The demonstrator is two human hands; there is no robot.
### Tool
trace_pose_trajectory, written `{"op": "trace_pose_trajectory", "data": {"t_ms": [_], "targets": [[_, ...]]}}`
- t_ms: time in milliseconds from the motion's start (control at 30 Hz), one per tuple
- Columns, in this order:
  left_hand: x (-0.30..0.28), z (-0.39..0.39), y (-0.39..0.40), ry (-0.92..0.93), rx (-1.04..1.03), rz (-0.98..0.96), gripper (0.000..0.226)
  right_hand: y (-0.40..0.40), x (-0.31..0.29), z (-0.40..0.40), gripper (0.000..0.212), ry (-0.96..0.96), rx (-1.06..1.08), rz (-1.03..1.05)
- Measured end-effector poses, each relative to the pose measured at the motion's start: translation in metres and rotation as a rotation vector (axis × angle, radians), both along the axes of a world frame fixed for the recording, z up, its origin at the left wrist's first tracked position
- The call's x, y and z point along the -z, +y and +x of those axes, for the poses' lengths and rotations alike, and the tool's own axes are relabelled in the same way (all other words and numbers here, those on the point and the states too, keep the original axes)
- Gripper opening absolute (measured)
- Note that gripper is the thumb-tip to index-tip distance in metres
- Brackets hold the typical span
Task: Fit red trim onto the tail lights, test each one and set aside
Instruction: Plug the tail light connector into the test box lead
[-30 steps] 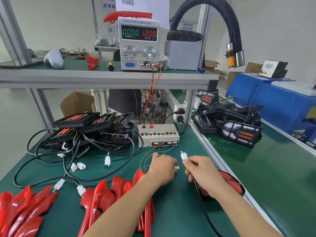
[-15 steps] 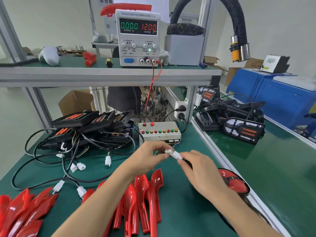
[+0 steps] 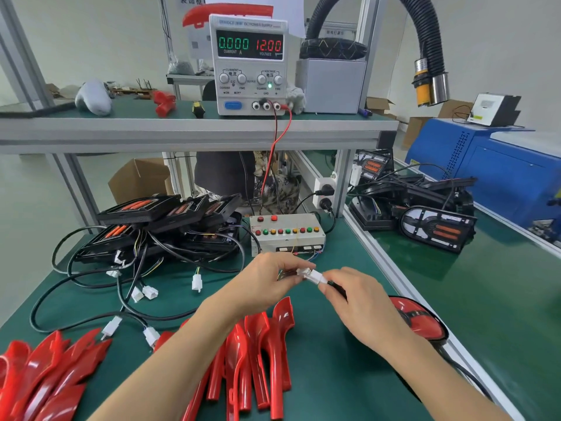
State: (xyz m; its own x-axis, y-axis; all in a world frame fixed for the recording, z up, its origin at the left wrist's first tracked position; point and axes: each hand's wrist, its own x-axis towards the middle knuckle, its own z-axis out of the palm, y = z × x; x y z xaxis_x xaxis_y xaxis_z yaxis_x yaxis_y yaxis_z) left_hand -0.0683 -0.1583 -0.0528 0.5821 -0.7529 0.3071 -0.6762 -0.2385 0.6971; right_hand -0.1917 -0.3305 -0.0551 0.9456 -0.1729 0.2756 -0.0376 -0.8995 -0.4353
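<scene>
My left hand point(image 3: 267, 279) pinches the test box's white plug point(image 3: 303, 272) with its thin coloured wires. My right hand point(image 3: 358, 302) pinches the tail light's white plug point(image 3: 318, 278) on a black cable; the two plugs meet end to end in front of the grey test box point(image 3: 287, 233). A tail light with red trim point(image 3: 420, 322) lies at the table's right edge, partly behind my right wrist. Loose red trim pieces point(image 3: 261, 354) lie under my arms, and more red trim point(image 3: 45, 375) at the lower left.
A stack of black tail lights point(image 3: 158, 226) with tangled cables fills the left back. The power supply point(image 3: 250, 62) on the shelf reads 0.000 and 12.00. More tail lights point(image 3: 431, 214) sit on the right-hand bench, next to a blue machine point(image 3: 501, 168).
My hands came together and rose toward the test box. The two white plugs, apart a second ago, now meet between my fingertips.
</scene>
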Motion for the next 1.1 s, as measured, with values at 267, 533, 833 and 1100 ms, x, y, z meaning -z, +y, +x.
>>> {"op": "trace_pose_trajectory", "data": {"t_ms": [267,533,833,1100], "targets": [[0.0,0.002,-0.002,-0.063,0.003,0.113,0.035,-0.014,-0.001,0.005,0.02,0.124,-0.06,-0.056],[0.004,0.007,-0.001,0.105,0.007,0.064,0.025,-0.025,-0.004,0.011,0.016,0.2,-0.108,-0.017],[0.013,0.011,-0.004,0.372,0.01,-0.046,0.025,-0.032,-0.009,0.017,0.028,0.322,-0.153,0.08],[0.012,0.01,-0.005,0.426,0.026,-0.069,0.016,-0.034,-0.011,0.016,0.023,0.363,-0.183,0.247]]}}
